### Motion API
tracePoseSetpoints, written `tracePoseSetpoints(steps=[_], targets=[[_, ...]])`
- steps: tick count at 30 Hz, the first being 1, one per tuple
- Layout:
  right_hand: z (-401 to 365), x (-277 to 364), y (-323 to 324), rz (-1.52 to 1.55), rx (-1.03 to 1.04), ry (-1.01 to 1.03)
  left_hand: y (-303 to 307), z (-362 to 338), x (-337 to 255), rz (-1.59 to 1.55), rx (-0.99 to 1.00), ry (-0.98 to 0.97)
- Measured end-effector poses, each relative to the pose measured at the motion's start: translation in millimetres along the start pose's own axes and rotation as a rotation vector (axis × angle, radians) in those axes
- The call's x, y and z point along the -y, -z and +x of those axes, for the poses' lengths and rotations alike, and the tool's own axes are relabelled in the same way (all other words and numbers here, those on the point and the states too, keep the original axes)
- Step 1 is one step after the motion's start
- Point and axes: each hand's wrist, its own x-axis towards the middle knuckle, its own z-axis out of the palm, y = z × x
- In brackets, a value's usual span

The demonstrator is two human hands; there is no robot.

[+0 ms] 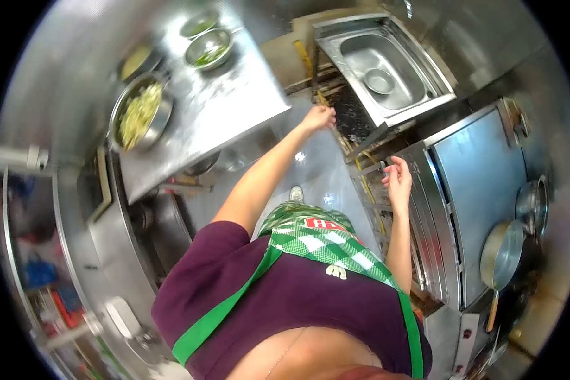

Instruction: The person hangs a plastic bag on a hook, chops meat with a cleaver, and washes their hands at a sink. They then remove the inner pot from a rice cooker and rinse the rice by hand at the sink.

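1. The left hand [320, 118] is stretched forward between the bench [234, 98] and the steel sink [413, 115], near the bench's closest corner; its fingers curl inward, and I cannot tell whether they pinch anything.
2. The right hand [397, 180] is raised beside the steel cabinet [481, 171], fingers loosely bent and slightly apart.
3. A small metal bowl [379, 81] sits in the sink's basin.
4. Toward the bench's left edge stands a large steel bowl [163, 121] of chopped, pale-green vegetables [139, 115].
5. A wooden-handled pan [506, 253] lies right of the cabinet.
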Motion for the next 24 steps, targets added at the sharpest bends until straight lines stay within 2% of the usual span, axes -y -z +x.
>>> tracePoseSetpoints(steps=[1,6,8,9,11,14,18,23,24], targets=[[4,-1,1,-0.014,-0.041,-0.024,-8,32,-12,0.027,0.086,-0.034],[39,11,3,0.048,-0.159,-0.111,-57,142,-77,-0.046,0.167,0.077],[57,15,2,0.075,-0.156,-0.113,-57,203,-61,-0.101,0.258,0.108],[66,25,4,0.04,-0.132,-0.108,-59,205,-73,-0.288,0.241,0.141],[86,23,8,0.035,-0.112,-0.11,-68,235,-85,-0.243,0.051,0.262],[115,23,11,0.133,-0.1,-0.105,-80,277,-101,-0.258,0.053,0.252],[156,39,8,0.246,-0.097,-0.16,-98,330,-125,-0.091,0.042,0.173],[216,42,2,0.272,-0.168,-0.203,-120,449,-146,0.002,-0.061,0.122],[219,41,-3,0.311,-0.216,-0.286,-120,470,-144,0.014,-0.086,0.118]])
